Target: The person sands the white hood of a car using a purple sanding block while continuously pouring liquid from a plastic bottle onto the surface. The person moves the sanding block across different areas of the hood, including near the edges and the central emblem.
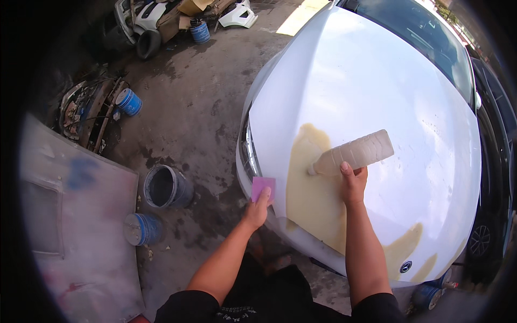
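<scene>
My right hand (354, 184) is closed round a cloudy plastic bottle (362, 152), which is tilted over a white car hood (371, 81). The bottle's neck points left and slightly down, above a large yellowish filler patch (315, 207) on the hood. My left hand (257, 211) pinches a pink square pad (264, 189), thumb on top, beside the headlight (251, 148) at the hood's left edge. The fingers under the pad are hidden. Smaller yellowish patches (404, 243) lie near the round emblem (406, 266) at the hood's front.
A dark bucket (183, 188) and a blue can (144, 229) stand on the stained floor to my left, beside a large grey panel (91, 215). Farther off are more blue cans (129, 102) and piled car parts (153, 16). A dark car (487, 161) is at the right.
</scene>
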Motion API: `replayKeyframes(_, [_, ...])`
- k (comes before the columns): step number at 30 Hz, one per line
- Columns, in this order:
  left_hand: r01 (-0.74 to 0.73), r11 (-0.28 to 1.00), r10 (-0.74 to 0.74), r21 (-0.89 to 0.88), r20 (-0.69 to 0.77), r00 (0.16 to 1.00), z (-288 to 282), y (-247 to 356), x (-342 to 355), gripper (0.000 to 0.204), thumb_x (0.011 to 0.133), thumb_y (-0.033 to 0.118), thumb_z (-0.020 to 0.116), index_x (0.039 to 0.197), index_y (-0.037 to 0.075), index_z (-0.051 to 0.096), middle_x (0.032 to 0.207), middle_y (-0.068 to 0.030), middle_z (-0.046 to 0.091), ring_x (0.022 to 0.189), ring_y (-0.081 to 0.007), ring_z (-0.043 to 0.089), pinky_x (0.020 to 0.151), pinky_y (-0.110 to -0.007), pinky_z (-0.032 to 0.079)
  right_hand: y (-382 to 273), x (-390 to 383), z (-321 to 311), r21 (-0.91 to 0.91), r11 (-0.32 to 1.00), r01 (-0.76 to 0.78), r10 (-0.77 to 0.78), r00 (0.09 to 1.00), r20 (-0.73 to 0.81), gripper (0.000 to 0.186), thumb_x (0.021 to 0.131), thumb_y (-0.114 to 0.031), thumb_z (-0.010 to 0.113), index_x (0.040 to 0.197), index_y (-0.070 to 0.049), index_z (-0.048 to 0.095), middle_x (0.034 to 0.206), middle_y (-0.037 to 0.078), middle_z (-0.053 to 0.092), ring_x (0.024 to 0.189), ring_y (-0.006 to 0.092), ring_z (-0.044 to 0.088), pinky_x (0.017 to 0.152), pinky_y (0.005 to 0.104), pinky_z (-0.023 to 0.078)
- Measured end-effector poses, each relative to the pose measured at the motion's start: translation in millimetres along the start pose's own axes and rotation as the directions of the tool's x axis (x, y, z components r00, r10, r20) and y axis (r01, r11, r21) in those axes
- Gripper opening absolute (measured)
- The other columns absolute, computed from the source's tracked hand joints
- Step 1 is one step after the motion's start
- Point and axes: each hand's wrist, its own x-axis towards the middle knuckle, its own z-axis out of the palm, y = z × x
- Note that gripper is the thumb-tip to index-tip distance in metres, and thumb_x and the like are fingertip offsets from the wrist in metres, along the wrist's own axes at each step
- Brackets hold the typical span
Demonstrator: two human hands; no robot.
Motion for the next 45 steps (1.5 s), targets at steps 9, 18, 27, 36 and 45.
replayKeyframes(9, [-0.008,0.937,-0.001,-0.349,-0.024,1.0,-13,79,-55,0.022,0.097,0.023,0.057,0.112,0.007,0.059,0.108,-0.0059,0.064,0.099,-0.019,0.061,0.077,-0.038,0.052,-39,-49,-11,0.196,0.98,0.017,-0.013,1.0,-0.023,0.07,0.078,-0.026,0.081,0.132,0.001,0.045,0.125,0.011,0.058,0.117,0.0239,0.056,0.101,0.0391,0.044])
replayKeyframes(18, [-0.077,0.941,0.134,0.33,-0.153,0.979,-20,76,-89,0.027,0.097,0.028,0.062,0.104,0.002,0.067,0.076,-0.0014,0.062,0.062,-0.0104,0.059,0.059,-0.025,0.05,-77,-95,-36,0.156,0.983,0.095,-0.093,0.995,-0.021,0.07,0.077,-0.025,0.082,0.131,0.0,0.046,0.125,0.01,0.058,0.116,0.0227,0.056,0.1,0.0388,0.045])
replayKeyframes(27, [-0.198,0.97,0.222,-0.139,0.188,0.957,-31,62,-94,0.051,0.091,0.002,0.062,0.14,-0.002,0.049,0.12,-0.0062,0.062,0.103,-0.0106,0.058,0.091,-0.025,0.046,-83,-112,-50,0.162,0.978,0.131,-0.125,0.991,-0.046,0.068,0.08,-0.024,0.078,0.133,0.0,0.044,0.128,0.01,0.055,0.122,0.023,0.053,0.108,0.0394,0.038])
replayKeyframes(36, [-0.336,0.934,0.318,-0.123,-0.146,0.937,-9,42,-70,0.046,0.091,0.0,0.064,0.134,-0.002,0.049,0.103,-0.0044,0.061,0.092,-0.009,0.058,0.087,-0.024,0.047,-74,-115,-50,0.141,0.986,0.094,-0.088,0.995,-0.048,0.069,0.079,-0.024,0.08,0.133,0.0,0.045,0.127,0.009,0.056,0.121,0.022,0.053,0.106,0.0384,0.039])
replayKeyframes(45, [-0.691,0.608,0.744,0.39,0.025,0.668,-19,-14,-21,0.03,0.084,-0.003,0.067,0.105,0.002,0.047,0.12,-0.0193,0.064,0.11,-0.0205,0.063,0.086,-0.031,0.053,-64,-97,-41,0.091,0.994,0.064,-0.058,0.996,-0.064,0.074,0.075,-0.026,0.083,0.133,-0.001,0.045,0.125,0.009,0.057,0.117,0.0223,0.055,0.102,0.039,0.042])
